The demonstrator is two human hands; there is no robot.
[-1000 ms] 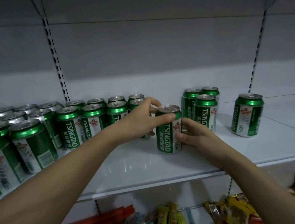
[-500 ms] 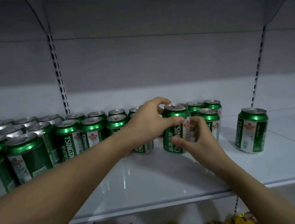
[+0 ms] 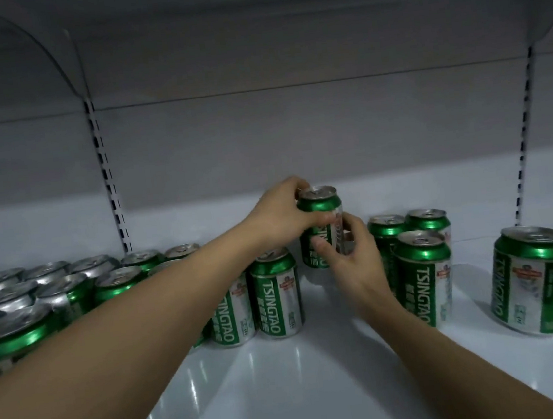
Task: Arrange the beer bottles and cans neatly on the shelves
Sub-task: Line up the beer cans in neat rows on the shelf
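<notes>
Centre frame, a green Tsingtao beer can (image 3: 321, 226) is held by both hands: left hand (image 3: 281, 217) wraps fingers around its upper rim, right hand (image 3: 351, 259) pinches its lower body, likely to steer it upright into the back gap. Packed can rows (image 3: 71, 298) sit left, 3 cans (image 3: 414, 252) right, 1 lone can (image 3: 533, 278) far right; bare white shelf (image 3: 287, 380) in front gives room to move.

My left hand (image 3: 281, 217), right hand (image 3: 352, 262) — both bare; forearms uncovered, no sleeves, rings or watch in my view.
</notes>
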